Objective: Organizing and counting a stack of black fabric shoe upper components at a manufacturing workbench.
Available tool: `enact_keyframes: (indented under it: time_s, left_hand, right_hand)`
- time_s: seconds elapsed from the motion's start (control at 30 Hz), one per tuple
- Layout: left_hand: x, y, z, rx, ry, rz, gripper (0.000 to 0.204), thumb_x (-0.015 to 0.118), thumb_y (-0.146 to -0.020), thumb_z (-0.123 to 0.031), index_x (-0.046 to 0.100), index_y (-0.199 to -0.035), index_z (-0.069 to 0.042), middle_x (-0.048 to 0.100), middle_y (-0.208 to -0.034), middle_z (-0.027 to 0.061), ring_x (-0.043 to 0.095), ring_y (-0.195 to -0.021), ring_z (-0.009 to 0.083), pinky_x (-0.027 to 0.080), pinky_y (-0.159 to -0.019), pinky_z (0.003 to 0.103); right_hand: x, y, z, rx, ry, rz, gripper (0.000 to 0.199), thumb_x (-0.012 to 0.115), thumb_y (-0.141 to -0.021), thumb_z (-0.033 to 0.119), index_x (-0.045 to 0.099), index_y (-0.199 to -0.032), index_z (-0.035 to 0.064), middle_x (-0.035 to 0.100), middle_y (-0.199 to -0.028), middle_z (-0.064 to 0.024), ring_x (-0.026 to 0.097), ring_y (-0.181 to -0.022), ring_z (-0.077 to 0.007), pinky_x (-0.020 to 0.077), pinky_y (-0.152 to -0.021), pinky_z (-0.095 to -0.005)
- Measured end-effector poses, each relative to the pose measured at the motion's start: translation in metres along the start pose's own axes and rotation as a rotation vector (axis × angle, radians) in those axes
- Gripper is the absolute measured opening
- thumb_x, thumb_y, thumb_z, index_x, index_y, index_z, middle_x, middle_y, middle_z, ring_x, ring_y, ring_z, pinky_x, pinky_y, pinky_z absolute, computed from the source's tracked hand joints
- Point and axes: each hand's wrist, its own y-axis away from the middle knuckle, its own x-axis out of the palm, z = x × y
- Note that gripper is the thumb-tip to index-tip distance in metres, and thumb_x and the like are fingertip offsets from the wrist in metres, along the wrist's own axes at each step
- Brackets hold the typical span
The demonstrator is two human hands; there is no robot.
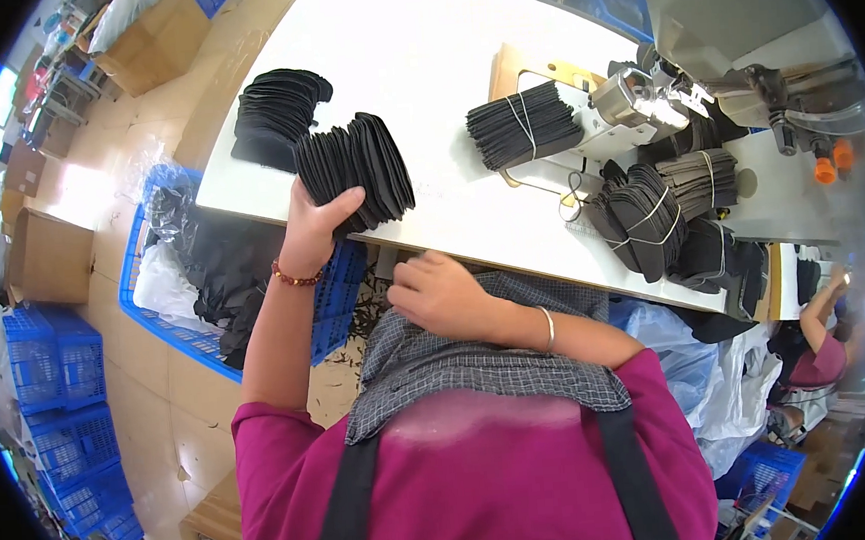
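My left hand [311, 223] is closed round the lower end of a fanned stack of black fabric pieces [357, 170], thumb across its near side. The stack is held at the left part of the white table [416, 40]. Just behind it, another stack of black pieces [276, 115] leans over on the tabletop. My right hand [436, 295] hovers in front of the table's near edge, above my checked apron [480, 377]. Its fingers are curled in, and anything inside them is hidden.
A sewing machine [632, 106] stands at the right, with a tied black bundle [525, 125] beside it. Several tied bundles [639, 217] lie nearer the right edge, by small scissors [572, 195]. A blue crate [149, 310] with plastic bags sits lower left. Another person [820, 353] works far right.
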Motion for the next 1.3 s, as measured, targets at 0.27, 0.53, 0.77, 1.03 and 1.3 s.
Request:
enact_keyframes:
  time_s: [0.27, 0.53, 0.77, 1.03, 1.3]
  left_hand:
    - [0.003, -0.007, -0.003, -0.049, 0.093, 0.026, 0.041, 0.076, -0.086, -0.002, 0.060, -0.124, 0.001, 0.069, -0.112, 0.0073, 0.068, -0.100, 0.0150, 0.057, -0.089, 0.032]
    - [0.012, -0.014, -0.009, -0.083, 0.146, 0.050, 0.043, 0.068, -0.089, -0.001, 0.056, -0.130, 0.004, 0.067, -0.119, 0.0117, 0.068, -0.109, 0.0207, 0.057, -0.096, 0.037]
    - [0.016, -0.013, 0.006, -0.247, 0.336, 0.046, 0.051, 0.063, -0.092, -0.005, 0.049, -0.140, 0.004, 0.065, -0.129, 0.0166, 0.067, -0.117, 0.0279, 0.056, -0.101, 0.043]
    - [0.027, -0.009, 0.000, -0.287, 0.326, 0.078, 0.044, 0.058, -0.097, -0.011, 0.052, -0.137, 0.007, 0.067, -0.128, 0.0189, 0.069, -0.115, 0.0295, 0.056, -0.101, 0.043]
    - [0.030, -0.006, -0.001, -0.399, 0.498, 0.061, 0.047, 0.056, -0.099, -0.017, 0.051, -0.138, 0.009, 0.065, -0.133, 0.0219, 0.067, -0.119, 0.0324, 0.053, -0.105, 0.046]
  right_hand:
    - [0.015, -0.003, 0.001, 0.047, -0.022, 0.035, 0.020, 0.071, -0.083, 0.014, 0.069, -0.102, 0.0067, 0.065, -0.106, -0.0105, 0.068, -0.092, -0.0274, 0.0569, -0.071, -0.0381]
    - [-0.052, -0.010, -0.019, 0.474, -0.349, -0.363, 0.015, 0.067, -0.090, -0.003, 0.068, -0.103, 0.0041, 0.068, -0.091, -0.0097, 0.069, -0.078, -0.0222, 0.0559, -0.065, -0.0317]
    - [-0.064, -0.025, -0.029, 0.293, -0.169, -0.607, 0.027, 0.078, -0.080, 0.002, 0.066, -0.103, 0.0101, 0.061, -0.098, -0.0046, 0.064, -0.069, -0.0208, 0.0523, -0.059, -0.0330]
    - [-0.065, -0.029, -0.027, 0.180, 0.193, -0.584, 0.028, 0.078, -0.075, 0.002, 0.067, -0.098, 0.0132, 0.059, -0.099, -0.0030, 0.064, -0.069, -0.0159, 0.0511, -0.055, -0.0317]
    - [-0.069, -0.025, -0.029, 0.303, -0.027, -0.588, 0.026, 0.072, -0.076, -0.005, 0.070, -0.096, 0.0105, 0.058, -0.101, -0.0045, 0.066, -0.071, -0.0149, 0.0520, -0.058, -0.0290]
